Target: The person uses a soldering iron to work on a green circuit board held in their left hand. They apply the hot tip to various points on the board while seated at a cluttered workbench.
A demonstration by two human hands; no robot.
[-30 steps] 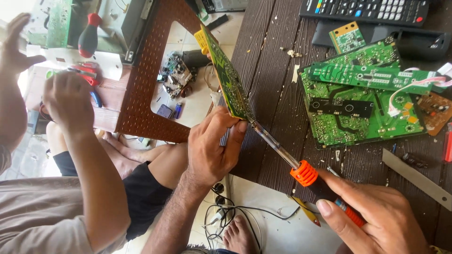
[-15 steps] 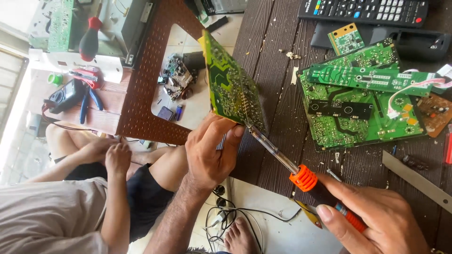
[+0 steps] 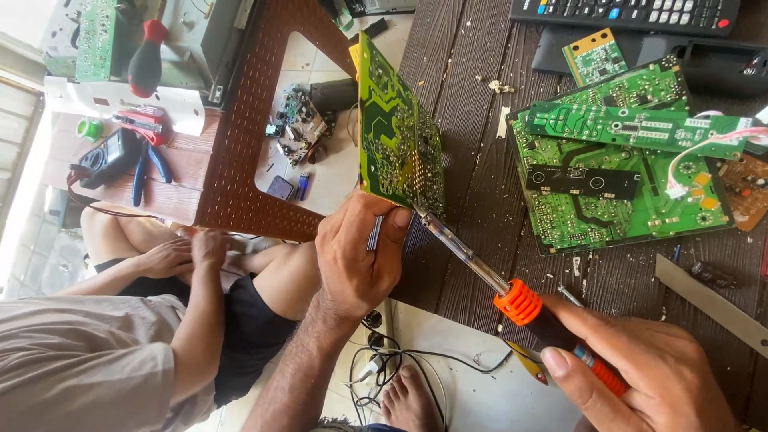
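My left hand (image 3: 356,256) grips the lower edge of a green circuit board (image 3: 396,148), held upright with its soldered side facing right. My right hand (image 3: 648,372) holds a soldering iron (image 3: 512,296) by its orange and black handle. The iron's metal tip touches the board's lower right corner, just above my left thumb. Both hands hover at the edge of a dark wooden table (image 3: 464,240).
Several green circuit boards (image 3: 616,176) lie on the table to the right, a remote control (image 3: 632,12) behind them. A metal strip (image 3: 708,300) lies near my right hand. Another person sits at left, hands (image 3: 188,252) on knees, by a brown perforated stool (image 3: 240,160) with pliers.
The board has turned more face-on in my left hand. The other person's hands dropped from the stool down onto their knees. The iron tip stays at the board's lower corner.
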